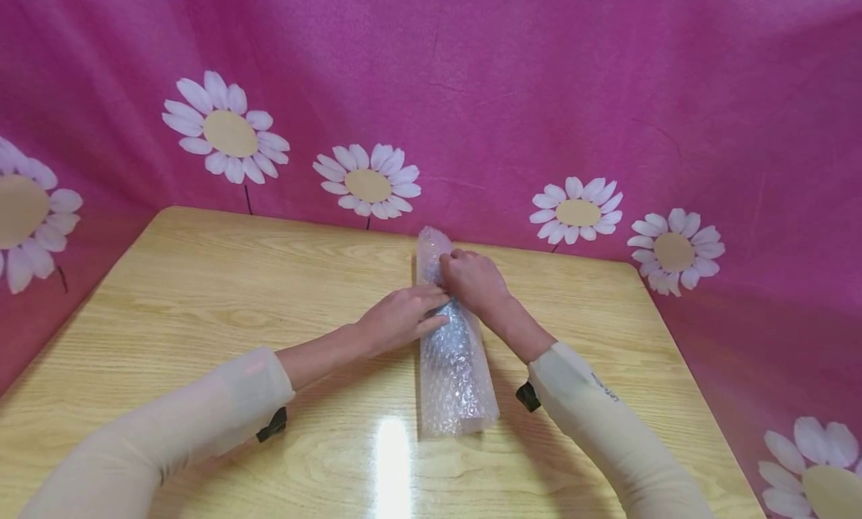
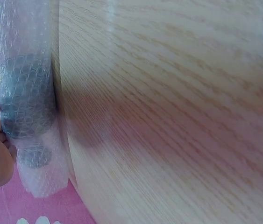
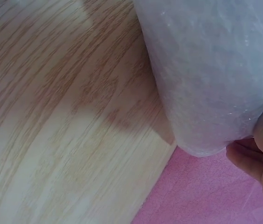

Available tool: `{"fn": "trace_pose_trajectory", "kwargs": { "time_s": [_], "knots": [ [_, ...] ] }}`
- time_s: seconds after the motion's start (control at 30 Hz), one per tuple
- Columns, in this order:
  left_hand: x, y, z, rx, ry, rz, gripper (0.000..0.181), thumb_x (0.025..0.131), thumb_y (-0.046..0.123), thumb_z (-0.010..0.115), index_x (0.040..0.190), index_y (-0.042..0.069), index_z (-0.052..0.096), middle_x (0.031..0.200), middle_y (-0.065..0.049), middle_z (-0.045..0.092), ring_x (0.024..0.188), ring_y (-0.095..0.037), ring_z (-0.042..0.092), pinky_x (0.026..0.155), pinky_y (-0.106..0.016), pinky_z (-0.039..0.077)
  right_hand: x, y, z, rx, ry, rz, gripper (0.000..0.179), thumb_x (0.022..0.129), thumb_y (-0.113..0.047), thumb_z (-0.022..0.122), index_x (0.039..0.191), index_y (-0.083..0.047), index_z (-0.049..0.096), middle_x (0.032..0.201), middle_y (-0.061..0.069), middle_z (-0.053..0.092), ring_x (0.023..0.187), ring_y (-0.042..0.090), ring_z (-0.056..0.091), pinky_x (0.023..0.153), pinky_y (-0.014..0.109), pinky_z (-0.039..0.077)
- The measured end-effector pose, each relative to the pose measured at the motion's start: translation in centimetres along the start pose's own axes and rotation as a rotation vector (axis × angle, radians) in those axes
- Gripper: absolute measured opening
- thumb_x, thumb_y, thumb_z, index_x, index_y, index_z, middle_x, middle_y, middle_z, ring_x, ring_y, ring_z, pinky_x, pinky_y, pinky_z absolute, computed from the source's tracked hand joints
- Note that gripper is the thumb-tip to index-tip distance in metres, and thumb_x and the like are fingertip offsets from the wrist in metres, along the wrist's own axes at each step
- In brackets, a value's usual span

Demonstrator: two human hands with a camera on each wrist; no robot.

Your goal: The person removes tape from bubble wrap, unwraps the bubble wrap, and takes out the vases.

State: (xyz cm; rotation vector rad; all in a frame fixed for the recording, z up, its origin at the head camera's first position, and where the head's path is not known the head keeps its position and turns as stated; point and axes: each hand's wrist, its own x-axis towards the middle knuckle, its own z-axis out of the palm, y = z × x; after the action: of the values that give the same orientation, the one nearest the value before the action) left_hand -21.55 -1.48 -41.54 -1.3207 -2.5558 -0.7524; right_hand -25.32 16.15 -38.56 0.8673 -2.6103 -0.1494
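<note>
A long roll of bubble wrap (image 1: 458,384) lies lengthwise on the table, its far end close to the pink cloth. Something dark and roughly cylindrical (image 2: 28,93) shows through the layers, with a smaller rounded part near one end; its kind is blurred by the bubbles. My left hand (image 1: 400,317) rests on the roll from the left, fingers and thumb reaching over its middle. Just beyond it, my right hand (image 1: 474,280) pinches the wrap with curled fingers near the far end. In the right wrist view the plastic sheet (image 3: 210,70) bulges beside curled fingers.
The wooden table (image 1: 269,280) has rounded far corners. A pink cloth (image 1: 471,93) with white flowers hangs behind it and along both sides. A bright light reflection (image 1: 393,467) lies on the tabletop near the front.
</note>
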Motion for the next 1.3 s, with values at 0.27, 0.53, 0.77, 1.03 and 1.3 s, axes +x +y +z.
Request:
{"fn": "trace_pose_trajectory", "kwargs": {
  "time_s": [0.27,0.53,0.77,1.03,1.3],
  "knots": [
    [0.0,0.0,0.2,-0.012,0.003,-0.011,0.041,0.100,0.023,0.063,0.132,-0.002,0.062,0.135,-0.014,0.060,0.128,-0.026,0.054,0.107,-0.035,0.043,-0.2,0.3,0.3,0.028,0.021,-0.004,0.008,0.082,0.003,0.066,0.077,-0.002,0.061,0.069,0.010,0.058,0.059,0.026,0.061,0.048,0.041,0.054],
    [0.0,0.0,0.2,0.001,0.001,-0.015,0.042,0.100,0.024,0.063,0.134,-0.001,0.061,0.138,-0.014,0.059,0.130,-0.024,0.053,0.107,-0.035,0.042,-0.1,0.6,0.5,0.071,0.000,0.016,0.010,0.084,0.003,0.066,0.078,-0.003,0.060,0.066,0.007,0.055,0.055,0.020,0.056,0.048,0.038,0.053],
    [0.1,0.2,0.1,0.004,0.002,-0.001,0.042,0.100,0.023,0.063,0.134,-0.001,0.061,0.137,-0.014,0.059,0.130,-0.024,0.053,0.107,-0.034,0.042,-0.1,0.8,0.5,0.138,-0.009,0.053,0.008,0.088,0.000,0.066,0.082,-0.003,0.063,0.068,0.007,0.058,0.057,0.020,0.054,0.052,0.035,0.052],
    [0.2,0.2,0.1,-0.006,-0.008,-0.006,0.041,0.100,0.023,0.063,0.134,-0.002,0.061,0.137,-0.014,0.060,0.130,-0.024,0.053,0.107,-0.034,0.042,-0.2,1.1,0.5,0.102,0.007,0.001,0.007,0.090,-0.003,0.066,0.083,-0.002,0.062,0.071,0.007,0.059,0.059,0.020,0.056,0.054,0.035,0.053],
    [0.3,0.3,0.3,0.002,-0.001,0.007,0.039,0.101,0.022,0.062,0.131,-0.001,0.063,0.133,-0.013,0.062,0.126,-0.023,0.055,0.106,-0.033,0.044,0.1,1.0,0.3,-0.019,-0.021,-0.126,0.007,0.088,-0.005,0.072,0.090,0.000,0.068,0.082,0.010,0.064,0.070,0.023,0.062,0.059,0.035,0.056]
  ]
}}
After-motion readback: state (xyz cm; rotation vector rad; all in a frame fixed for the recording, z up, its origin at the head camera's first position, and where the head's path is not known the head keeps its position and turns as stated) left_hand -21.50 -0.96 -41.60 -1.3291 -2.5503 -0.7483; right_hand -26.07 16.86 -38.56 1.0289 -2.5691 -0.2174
